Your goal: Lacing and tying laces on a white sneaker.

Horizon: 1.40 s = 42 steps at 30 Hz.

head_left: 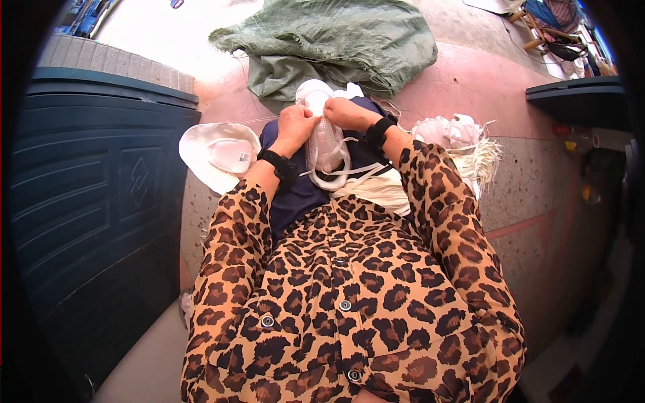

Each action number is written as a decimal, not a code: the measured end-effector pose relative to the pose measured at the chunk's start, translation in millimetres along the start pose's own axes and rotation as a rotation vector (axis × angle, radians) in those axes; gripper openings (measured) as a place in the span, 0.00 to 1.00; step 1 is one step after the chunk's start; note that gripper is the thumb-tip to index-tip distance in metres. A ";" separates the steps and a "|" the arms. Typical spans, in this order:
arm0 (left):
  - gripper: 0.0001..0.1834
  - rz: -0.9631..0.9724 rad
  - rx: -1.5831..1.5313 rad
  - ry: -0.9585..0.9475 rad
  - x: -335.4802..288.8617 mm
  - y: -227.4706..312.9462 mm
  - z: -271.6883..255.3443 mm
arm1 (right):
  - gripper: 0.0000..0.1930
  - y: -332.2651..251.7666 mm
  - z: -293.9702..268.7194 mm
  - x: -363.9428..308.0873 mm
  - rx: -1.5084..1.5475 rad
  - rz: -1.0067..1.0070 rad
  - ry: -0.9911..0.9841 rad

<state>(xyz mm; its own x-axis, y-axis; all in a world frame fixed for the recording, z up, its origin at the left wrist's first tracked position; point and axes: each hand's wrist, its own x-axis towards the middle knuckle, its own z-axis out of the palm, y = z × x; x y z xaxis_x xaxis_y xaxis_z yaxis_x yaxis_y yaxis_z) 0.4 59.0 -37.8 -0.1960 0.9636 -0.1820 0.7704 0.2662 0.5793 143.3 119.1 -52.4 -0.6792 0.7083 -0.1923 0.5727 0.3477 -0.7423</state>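
White shoe (327, 143) lies between the two hands (293, 127) (347, 114).

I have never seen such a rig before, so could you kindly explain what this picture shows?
There is no machine: these are a person's bare hands, seen by a fisheye camera worn on the head and looking down, so straight edges bend. The left hand and right hand pinch at a white mesh shoe over the dark-blue clothed lap; exactly which part is too small to tell. A bundle of cream strands lies on the lap too. Ahead, a crumpled grey-green woven cloth lies on the pink floor.
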 end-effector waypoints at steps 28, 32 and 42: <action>0.07 0.323 0.157 -0.049 10.7 -12.8 3.1 | 0.15 -3.8 15.3 -8.8 0.165 0.123 0.262; 0.06 0.285 0.183 -0.105 10.1 -7.0 0.1 | 0.15 0.9 16.1 -8.5 0.600 0.242 0.114; 0.07 0.479 0.746 -0.065 16.3 -20.0 -46.4 | 0.19 0.5 -26.0 -39.3 0.338 0.125 0.004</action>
<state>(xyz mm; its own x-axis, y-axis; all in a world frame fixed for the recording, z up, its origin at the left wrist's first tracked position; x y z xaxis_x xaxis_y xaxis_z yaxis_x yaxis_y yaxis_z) -46.3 70.6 -15.5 0.2658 0.9576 -0.1110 0.9601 -0.2733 -0.0593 182.2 107.4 -28.5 -0.6115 0.7350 -0.2929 0.4666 0.0360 -0.8837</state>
